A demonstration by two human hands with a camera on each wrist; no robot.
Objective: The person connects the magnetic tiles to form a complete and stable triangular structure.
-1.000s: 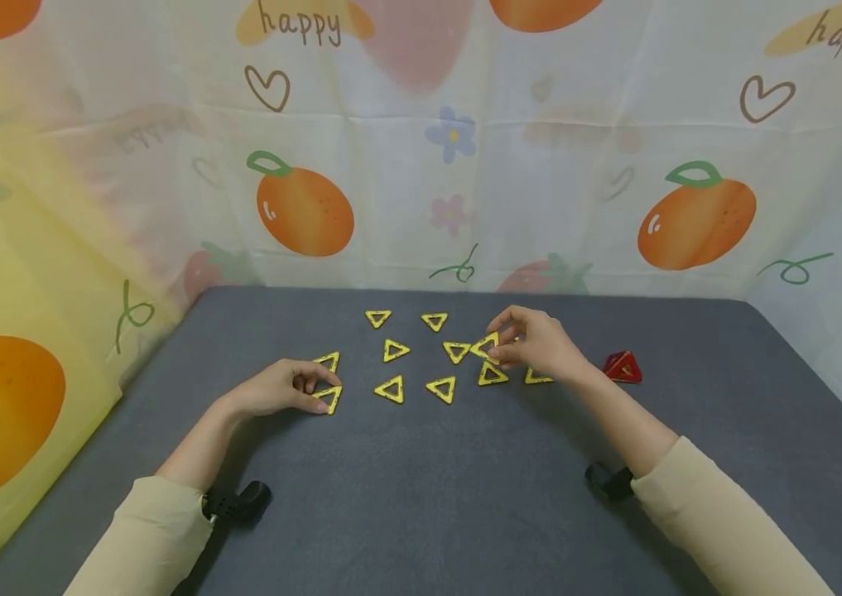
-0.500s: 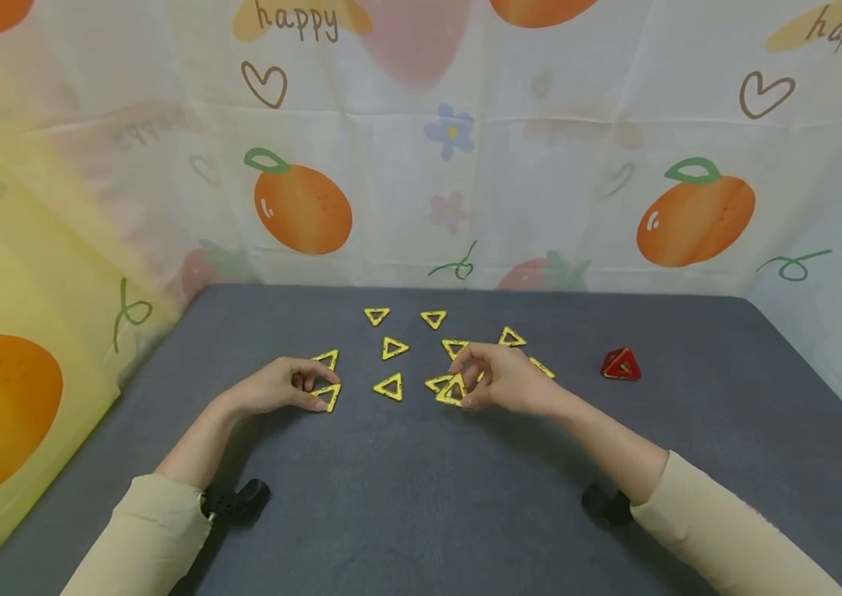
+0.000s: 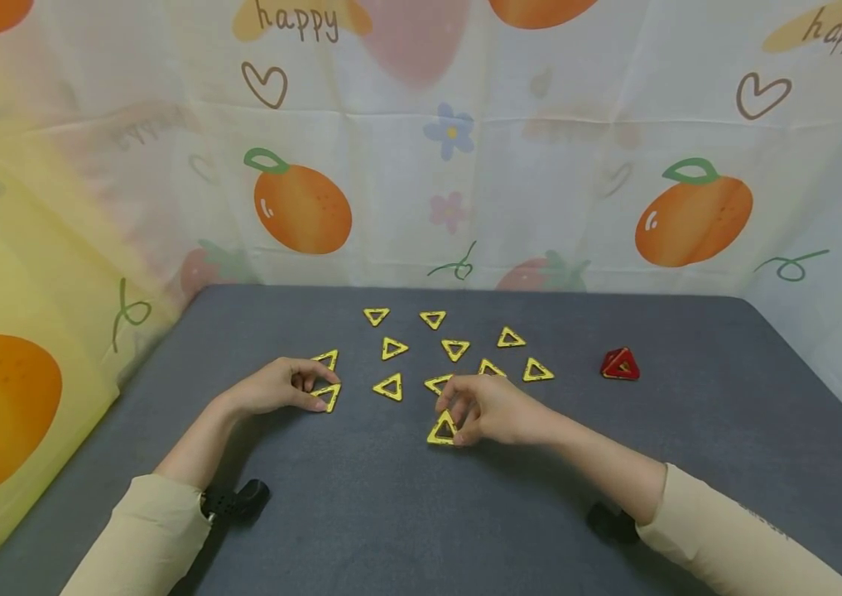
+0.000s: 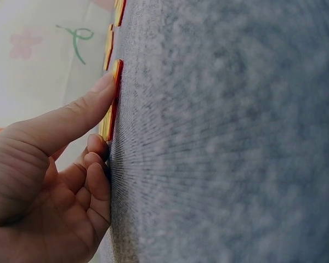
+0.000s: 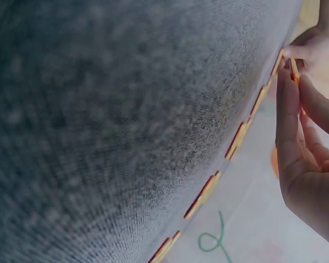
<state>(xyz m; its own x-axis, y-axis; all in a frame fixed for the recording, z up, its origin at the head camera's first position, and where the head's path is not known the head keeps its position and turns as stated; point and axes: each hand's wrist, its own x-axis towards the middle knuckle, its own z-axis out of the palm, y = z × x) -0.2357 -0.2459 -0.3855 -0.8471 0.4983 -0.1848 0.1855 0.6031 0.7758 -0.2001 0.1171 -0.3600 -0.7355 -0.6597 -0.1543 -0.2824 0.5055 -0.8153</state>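
In the head view my left hand [image 3: 282, 387] pinches a yellow triangular magnetic tile [image 3: 334, 397] by its left side. In the left wrist view the thumb lies on the face of this red-edged tile [image 4: 118, 82], low over the table. My right hand [image 3: 502, 408] holds another yellow triangular tile [image 3: 434, 432] between thumb and fingers, nearer the person than the others. From the right wrist, this tile [image 5: 294, 70] appears edge-on between the fingertips. Just behind the right fingers a flat tile [image 3: 431, 382] is partly covered. Another tile [image 3: 333, 359] lies right behind the left hand.
Several more yellow triangular tiles lie spread over the middle of the dark grey table [image 3: 361, 513], among them one far left tile [image 3: 376, 322] and one right tile [image 3: 537, 378]. A red pyramid [image 3: 620, 364] stands at the right. A printed curtain [image 3: 391, 207] hangs behind.
The right hand has brought its tile leftward and toward the person, past the lying tiles, turning it point-up. The left hand and its tile have stayed in place.
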